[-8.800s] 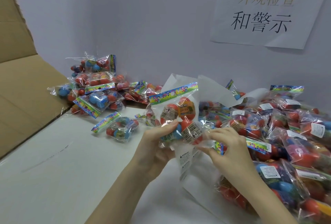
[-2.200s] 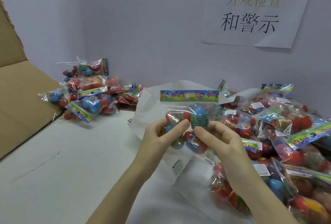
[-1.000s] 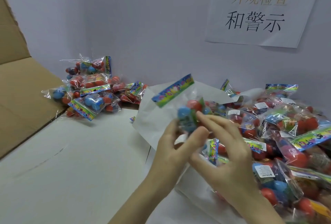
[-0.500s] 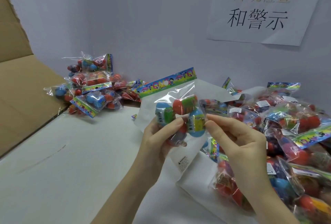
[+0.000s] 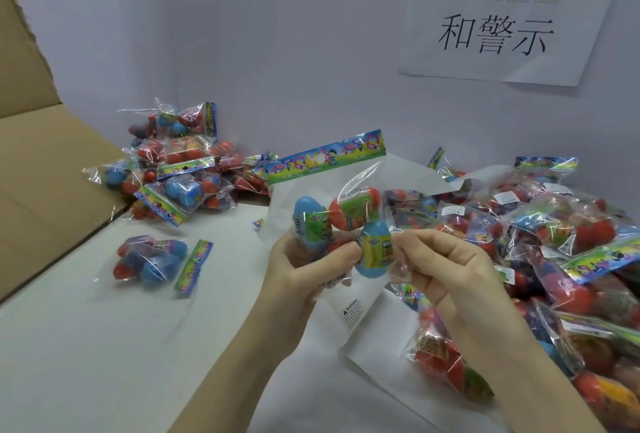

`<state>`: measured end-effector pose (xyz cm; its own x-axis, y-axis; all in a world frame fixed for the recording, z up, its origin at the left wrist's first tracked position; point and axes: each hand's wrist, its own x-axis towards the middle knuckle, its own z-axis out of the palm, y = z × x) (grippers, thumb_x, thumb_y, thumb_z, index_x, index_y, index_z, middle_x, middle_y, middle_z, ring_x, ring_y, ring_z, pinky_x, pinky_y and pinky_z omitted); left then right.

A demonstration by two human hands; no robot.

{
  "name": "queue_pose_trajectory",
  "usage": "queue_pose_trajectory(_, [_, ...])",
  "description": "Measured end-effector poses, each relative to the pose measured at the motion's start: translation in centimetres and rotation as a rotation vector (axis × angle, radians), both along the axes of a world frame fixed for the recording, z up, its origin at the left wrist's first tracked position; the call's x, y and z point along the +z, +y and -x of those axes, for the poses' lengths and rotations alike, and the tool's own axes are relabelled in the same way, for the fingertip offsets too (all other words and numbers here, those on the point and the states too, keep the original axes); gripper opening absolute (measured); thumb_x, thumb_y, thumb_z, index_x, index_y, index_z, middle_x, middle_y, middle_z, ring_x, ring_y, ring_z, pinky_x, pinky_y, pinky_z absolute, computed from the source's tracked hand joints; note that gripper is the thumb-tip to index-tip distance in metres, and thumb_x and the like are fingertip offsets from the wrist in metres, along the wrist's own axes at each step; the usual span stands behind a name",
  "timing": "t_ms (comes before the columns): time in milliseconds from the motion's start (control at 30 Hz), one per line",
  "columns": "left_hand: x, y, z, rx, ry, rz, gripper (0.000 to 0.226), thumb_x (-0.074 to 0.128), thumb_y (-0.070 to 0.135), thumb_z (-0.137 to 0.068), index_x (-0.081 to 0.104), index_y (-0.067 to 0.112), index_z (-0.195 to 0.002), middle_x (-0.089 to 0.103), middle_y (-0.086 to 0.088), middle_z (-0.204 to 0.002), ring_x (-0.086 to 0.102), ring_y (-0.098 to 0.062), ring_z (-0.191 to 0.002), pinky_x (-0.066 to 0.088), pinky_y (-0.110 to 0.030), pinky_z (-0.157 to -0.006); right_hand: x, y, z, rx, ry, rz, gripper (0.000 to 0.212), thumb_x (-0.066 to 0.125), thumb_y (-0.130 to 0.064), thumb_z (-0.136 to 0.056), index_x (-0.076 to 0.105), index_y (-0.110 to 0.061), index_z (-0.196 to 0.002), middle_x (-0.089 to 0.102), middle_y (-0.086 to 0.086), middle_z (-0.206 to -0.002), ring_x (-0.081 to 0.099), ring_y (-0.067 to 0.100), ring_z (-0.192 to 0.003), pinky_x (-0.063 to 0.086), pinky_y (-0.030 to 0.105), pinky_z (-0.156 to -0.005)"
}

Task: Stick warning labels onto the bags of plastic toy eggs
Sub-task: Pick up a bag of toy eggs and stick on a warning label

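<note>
Above the white table [image 5: 86, 346] I hold a clear bag of toy eggs [image 5: 341, 214] upright, its colourful header card on top. My left hand [image 5: 304, 273] grips the bag's lower left part, thumb across the front. My right hand [image 5: 446, 269] pinches the bag's right edge beside a blue egg. Under the hands lies a white backing sheet with a warning label [image 5: 353, 313] on it. A large pile of egg bags [image 5: 554, 242], several with white labels, fills the right side.
A smaller heap of bags [image 5: 173, 169] lies at the back left by the wall, and a single bag [image 5: 156, 262] sits alone on the table. A brown cardboard flap [image 5: 41, 169] slopes along the left. A paper sign [image 5: 502, 16] hangs on the wall.
The bag has been turned upright and raised slightly between both hands. A single bag now shows on the table at the left; the view has shifted a little.
</note>
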<state>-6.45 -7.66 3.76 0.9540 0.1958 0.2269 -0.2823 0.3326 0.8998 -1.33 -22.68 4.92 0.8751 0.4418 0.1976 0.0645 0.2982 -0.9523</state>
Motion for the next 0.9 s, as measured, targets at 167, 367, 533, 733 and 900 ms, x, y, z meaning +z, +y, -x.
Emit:
queue_pose_trajectory(167, [-0.2, -0.1, -0.1, 0.046, 0.014, -0.007, 0.028, 0.075, 0.030, -0.046, 0.075, 0.023, -0.073, 0.069, -0.002, -0.074, 0.056, -0.017, -0.066, 0.046, -0.022, -0.057, 0.1, 0.4, 0.4, -0.098, -0.006, 0.002, 0.018, 0.065, -0.030, -0.059, 0.075, -0.018, -0.069, 0.070, 0.004, -0.068, 0.064, 0.012, -0.062, 0.055, 0.020, -0.063])
queue_pose_trajectory(367, [-0.1, -1.0, -0.5, 0.238, -0.002, -0.063, 0.034, 0.087, 0.022, -0.055, 0.068, 0.021, -0.082, 0.072, 0.008, -0.074, 0.065, -0.001, -0.067, 0.049, -0.012, -0.059, 0.1, 0.8, 1.3, -0.169, -0.293, 0.063, 0.032, 0.075, -0.035, -0.052, 0.073, -0.029, -0.084, 0.074, -0.003, -0.080, 0.068, 0.011, -0.074, 0.053, 0.018, -0.064])
queue_pose_trajectory(533, [-0.6, -1.0, -0.7, 0.363, 0.073, -0.171, 0.067, 0.075, 0.046, -0.055, 0.053, 0.023, -0.115, 0.060, 0.002, -0.094, 0.059, 0.001, -0.074, 0.048, -0.013, -0.063, -1.4, 1.0, 0.8, -0.748, -1.065, 0.213, 0.024, 0.076, -0.016, -0.072, 0.067, -0.018, -0.095, 0.066, 0.000, -0.093, 0.061, 0.010, -0.085, 0.051, 0.022, -0.079])
queue_pose_trajectory(733, [-0.2, -1.0, -0.1, -0.132, 0.010, 0.098, 0.063, 0.085, 0.055, -0.045, 0.073, 0.019, -0.095, 0.072, -0.005, -0.101, 0.067, -0.016, -0.093, 0.055, -0.025, -0.072, -2.9, 1.7, 0.7, -0.651, -1.521, 0.344, 0.031, 0.072, -0.004, -0.072, 0.067, -0.008, -0.102, 0.069, 0.012, -0.090, 0.059, 0.019, -0.085, 0.050, 0.028, -0.080])
queue_pose_trajectory(900, [0.2, -0.2, 0.0, -0.041, 0.044, 0.142, 0.020, 0.073, 0.009, -0.064, 0.076, 0.015, -0.083, 0.073, -0.009, -0.087, 0.069, -0.016, -0.076, 0.054, -0.023, -0.058, -2.0, 1.9, 1.5, -0.546, -1.252, 0.221, 0.028, 0.057, -0.030, -0.089, 0.058, -0.012, -0.110, 0.061, -0.006, -0.104, 0.055, 0.007, -0.098, 0.042, 0.019, -0.090])
